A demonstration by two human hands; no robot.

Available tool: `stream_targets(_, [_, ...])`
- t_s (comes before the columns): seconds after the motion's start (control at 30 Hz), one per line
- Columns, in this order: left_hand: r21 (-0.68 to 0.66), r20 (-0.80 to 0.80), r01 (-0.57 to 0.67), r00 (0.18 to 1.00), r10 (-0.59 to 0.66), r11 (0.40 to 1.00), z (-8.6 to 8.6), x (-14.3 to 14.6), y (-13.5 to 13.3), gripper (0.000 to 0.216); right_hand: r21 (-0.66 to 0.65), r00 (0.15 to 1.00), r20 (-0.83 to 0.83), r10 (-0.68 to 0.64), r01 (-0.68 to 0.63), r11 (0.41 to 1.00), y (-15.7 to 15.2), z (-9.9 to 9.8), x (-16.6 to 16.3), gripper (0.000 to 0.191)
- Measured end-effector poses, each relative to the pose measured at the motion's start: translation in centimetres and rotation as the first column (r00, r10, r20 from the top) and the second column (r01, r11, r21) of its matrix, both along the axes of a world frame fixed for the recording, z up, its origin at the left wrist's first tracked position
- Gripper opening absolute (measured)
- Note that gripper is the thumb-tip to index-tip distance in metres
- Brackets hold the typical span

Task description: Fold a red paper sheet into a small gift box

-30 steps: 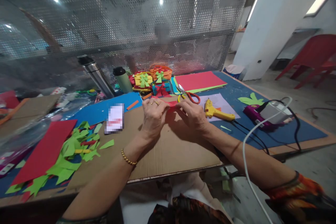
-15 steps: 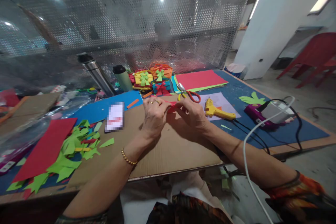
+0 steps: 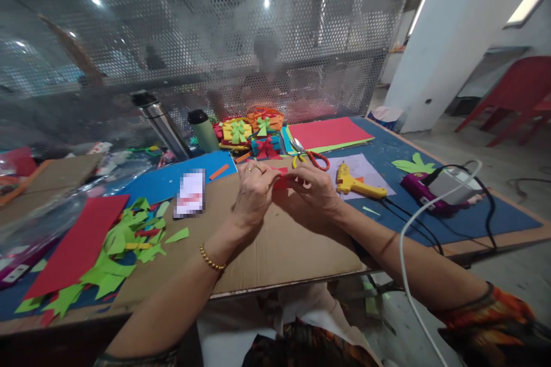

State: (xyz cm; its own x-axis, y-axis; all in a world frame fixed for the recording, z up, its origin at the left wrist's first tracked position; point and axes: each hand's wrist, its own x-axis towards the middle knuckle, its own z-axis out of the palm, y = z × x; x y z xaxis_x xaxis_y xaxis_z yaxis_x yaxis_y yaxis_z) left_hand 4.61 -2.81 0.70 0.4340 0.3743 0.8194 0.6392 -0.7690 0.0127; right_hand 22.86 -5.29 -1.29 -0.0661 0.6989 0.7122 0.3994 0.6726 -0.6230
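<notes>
Between my two hands is a small red paper piece [image 3: 281, 179], raised above the brown cardboard sheet [image 3: 297, 258]. My left hand [image 3: 255, 188] pinches its left side, thumb and fingers closed. On the right side, my right hand [image 3: 315, 186] grips it between thumb and fingertips. Fingers cover much of the piece, so its full shape is hidden. Just behind my right hand lie scissors [image 3: 310, 155] with red and yellow handles. A yellow glue gun [image 3: 358, 183] rests on a pale sheet to the right.
Green paper scraps [image 3: 116, 246] and a red sheet [image 3: 81, 241] lie at left. Small paper baskets with bows [image 3: 236, 131], a green bottle [image 3: 202, 129] and a steel flask [image 3: 159, 123] stand behind. A white cable [image 3: 404, 264] crosses my right forearm near a purple power strip [image 3: 424, 192].
More of the red paper shows between my hands, as the fingers have shifted slightly on it. The view has moved a little; other things lie as before.
</notes>
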Motion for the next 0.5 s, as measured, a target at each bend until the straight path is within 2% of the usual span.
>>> stream_targets(0.07, [-0.009,0.003,0.0,1.0,0.0,1.0,0.06,-0.06,0.01,0.019,-0.147,0.984,-0.163,0.064,-0.088,0.985,0.19,0.19,-0.04,0.009])
stream_targets(0.13, [-0.011,0.006,-0.004,1.0,0.004,1.0,0.12,-0.1,0.01,0.019,-0.246,0.961,-0.268,0.065,-0.134,0.96,0.49,0.26,0.02,0.014])
stream_targets(0.3, [0.03,0.019,0.014,1.0,-0.015,0.999,0.17,0.1,-0.21,0.017,-0.38,0.934,-0.352,0.061,-0.202,0.903,0.81,0.21,0.39,0.025])
stream_targets(0.5, [0.046,0.029,0.053,0.998,-0.054,0.998,-0.14,0.59,-0.66,0.017,-0.51,0.888,-0.451,0.084,-0.335,0.792,0.78,0.24,0.52,0.021])
